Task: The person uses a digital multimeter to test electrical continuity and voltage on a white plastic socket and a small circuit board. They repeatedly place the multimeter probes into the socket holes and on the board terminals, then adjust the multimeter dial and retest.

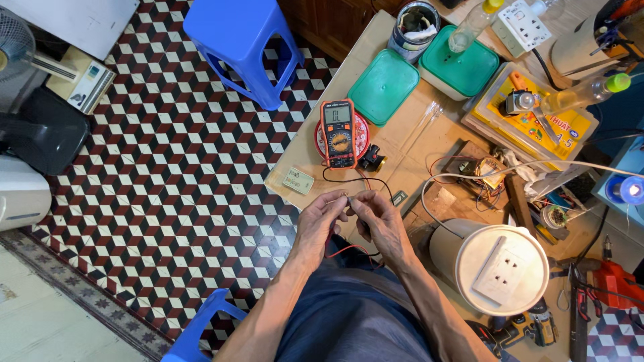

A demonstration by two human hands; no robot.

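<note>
2 bare hands (349,214) on thin rubbery probe leads (355,175)

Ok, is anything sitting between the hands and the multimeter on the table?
Nothing solid. Between the left hand, right hand and the multimeter lie only its black lead wire and bare table.

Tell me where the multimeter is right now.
In the head view, the orange multimeter lies on a round red lid on the cardboard-covered table, just beyond both hands and beside the flat green lid.
</note>
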